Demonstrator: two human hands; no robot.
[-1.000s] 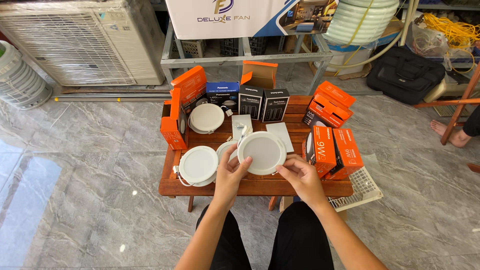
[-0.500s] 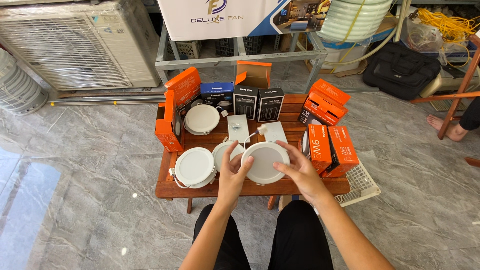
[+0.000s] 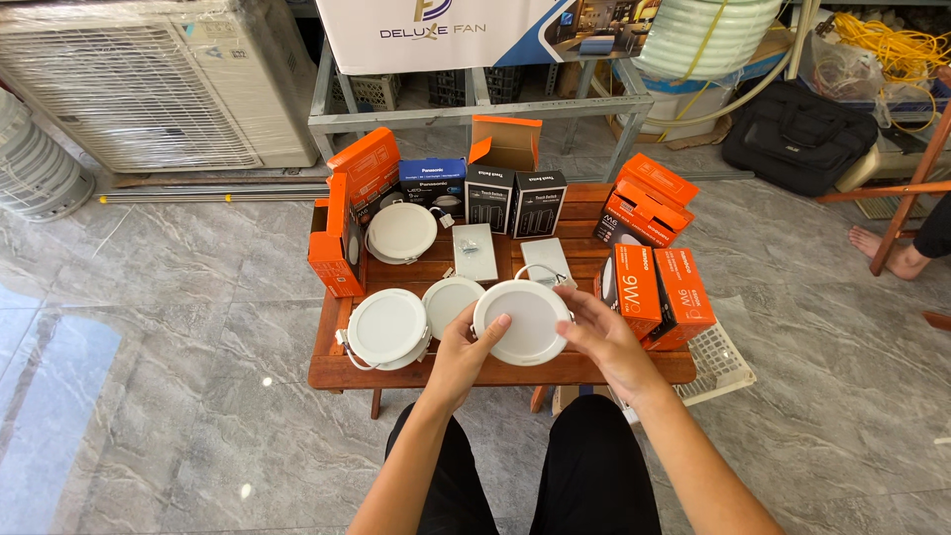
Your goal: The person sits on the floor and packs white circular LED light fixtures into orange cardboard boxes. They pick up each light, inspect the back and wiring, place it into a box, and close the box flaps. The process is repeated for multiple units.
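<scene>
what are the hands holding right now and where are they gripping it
Both hands hold one round white flat ceiling light by its rim: left hand on the left edge, right hand on the right edge.

bright, even daylight fills the scene; shadows under the desk (image 3: 495, 372) are soft and short. the glossy floor tiles (image 3: 149, 396) carry small glare spots and a pale blue sheen at the left. focus is sharp throughout, with wide-angle bending at the edges
</scene>
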